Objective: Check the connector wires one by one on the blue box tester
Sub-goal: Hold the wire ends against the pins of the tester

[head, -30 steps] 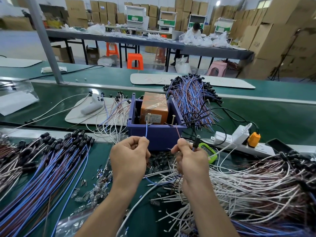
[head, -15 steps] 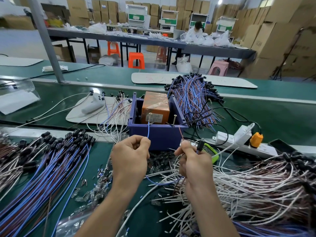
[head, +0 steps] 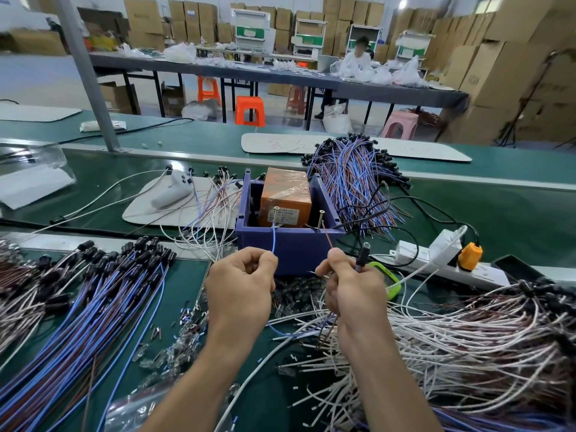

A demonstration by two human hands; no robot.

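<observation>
Blue wire [head: 273,238] runs near-vertical from left hand [head: 240,285] up to blue box tester [head: 290,244], which sits on the bench [head: 193,275] just ahead of both hands.
Left hand pinches it w/ curled fingers; right hand [head: 355,288] pinches brown wire [head: 327,236], slanting up-left to the box, and grips black connector [head: 363,252], pointing up. Tip contact w/ the screw posts [head: 276,213] hard to tell; wires' mid-runs hidden behind hands. Vs 0.5 s ago: grips and wires unchanged.
</observation>
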